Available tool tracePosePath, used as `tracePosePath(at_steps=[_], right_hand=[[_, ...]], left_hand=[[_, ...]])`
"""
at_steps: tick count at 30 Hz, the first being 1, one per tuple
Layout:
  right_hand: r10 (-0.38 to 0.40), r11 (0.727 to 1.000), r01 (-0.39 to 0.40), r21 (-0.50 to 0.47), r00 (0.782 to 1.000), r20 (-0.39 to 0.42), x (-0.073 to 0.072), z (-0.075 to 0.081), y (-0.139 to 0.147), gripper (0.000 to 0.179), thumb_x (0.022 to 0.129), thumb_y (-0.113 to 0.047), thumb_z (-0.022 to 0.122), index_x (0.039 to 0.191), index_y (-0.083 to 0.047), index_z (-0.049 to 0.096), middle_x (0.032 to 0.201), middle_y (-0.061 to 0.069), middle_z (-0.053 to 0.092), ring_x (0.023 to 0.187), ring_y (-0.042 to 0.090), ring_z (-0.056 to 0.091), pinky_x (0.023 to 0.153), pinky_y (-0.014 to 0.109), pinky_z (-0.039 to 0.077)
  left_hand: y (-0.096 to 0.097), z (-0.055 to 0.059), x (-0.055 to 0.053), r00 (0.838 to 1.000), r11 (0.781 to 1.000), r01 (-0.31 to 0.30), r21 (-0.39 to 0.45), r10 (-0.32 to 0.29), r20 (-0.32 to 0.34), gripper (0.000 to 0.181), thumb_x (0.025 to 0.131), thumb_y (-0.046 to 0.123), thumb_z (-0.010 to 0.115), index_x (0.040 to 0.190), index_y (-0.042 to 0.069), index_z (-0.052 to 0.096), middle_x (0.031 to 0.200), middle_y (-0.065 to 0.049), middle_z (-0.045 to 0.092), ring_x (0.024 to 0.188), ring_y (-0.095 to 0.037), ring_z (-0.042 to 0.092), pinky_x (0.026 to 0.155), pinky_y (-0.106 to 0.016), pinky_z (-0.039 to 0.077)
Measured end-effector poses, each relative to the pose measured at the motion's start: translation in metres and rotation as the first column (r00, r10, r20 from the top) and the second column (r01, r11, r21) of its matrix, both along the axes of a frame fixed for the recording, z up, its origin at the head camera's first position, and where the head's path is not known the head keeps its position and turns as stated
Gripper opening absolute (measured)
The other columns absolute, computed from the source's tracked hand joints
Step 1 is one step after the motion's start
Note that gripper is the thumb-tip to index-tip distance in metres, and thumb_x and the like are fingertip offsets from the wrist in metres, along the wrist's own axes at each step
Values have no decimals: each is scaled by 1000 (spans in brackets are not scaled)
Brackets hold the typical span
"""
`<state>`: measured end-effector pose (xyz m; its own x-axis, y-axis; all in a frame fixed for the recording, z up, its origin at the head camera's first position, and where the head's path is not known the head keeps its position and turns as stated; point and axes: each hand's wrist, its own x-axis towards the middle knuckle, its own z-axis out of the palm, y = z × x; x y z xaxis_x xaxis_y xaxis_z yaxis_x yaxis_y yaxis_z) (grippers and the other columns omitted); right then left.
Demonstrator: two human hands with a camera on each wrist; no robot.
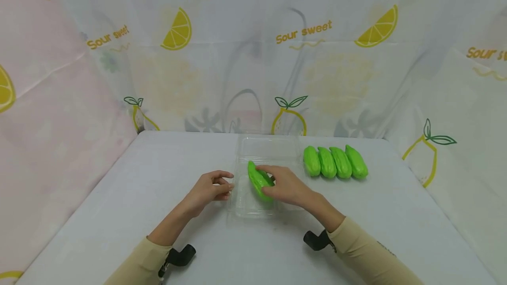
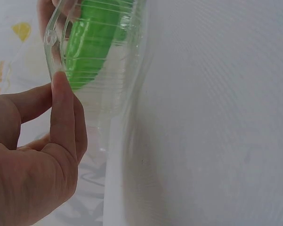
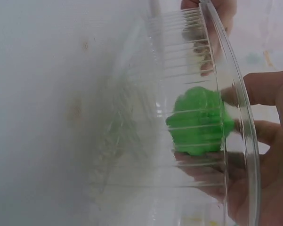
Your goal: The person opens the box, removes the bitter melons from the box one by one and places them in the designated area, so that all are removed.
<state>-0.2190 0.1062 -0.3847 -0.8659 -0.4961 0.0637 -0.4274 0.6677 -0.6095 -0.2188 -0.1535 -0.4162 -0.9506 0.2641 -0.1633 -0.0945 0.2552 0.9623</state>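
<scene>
A clear plastic clamshell box lies opened on the table, its lid folded back on the far side. At the box's left edge, my left hand pinches the rim between thumb and index finger; the left wrist view shows this hand close. My right hand grips a green bitter melon from the right, thumb on the near side and fingers on the far side. The bitter melon is within the box walls in the right wrist view, tilted in the head view with its narrow stem end away from me.
Several more green bitter melons lie side by side to the right of the box's lid. The white table ends at a printed cloth backdrop behind and at both sides.
</scene>
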Motion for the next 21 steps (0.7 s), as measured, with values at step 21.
tracePosePath(at_steps=[21], right_hand=[[-25, 999, 25, -31, 1000, -18, -3, 11, 36, 61, 85, -17, 66, 143, -5, 52, 141, 13, 58, 105, 25, 65, 88, 41, 57]], left_hand=[[0, 2, 2, 1000, 1000, 7, -15, -7, -4, 44, 93, 11, 69, 133, -3, 55, 93, -7, 61, 74, -11, 64, 69, -22, 60]])
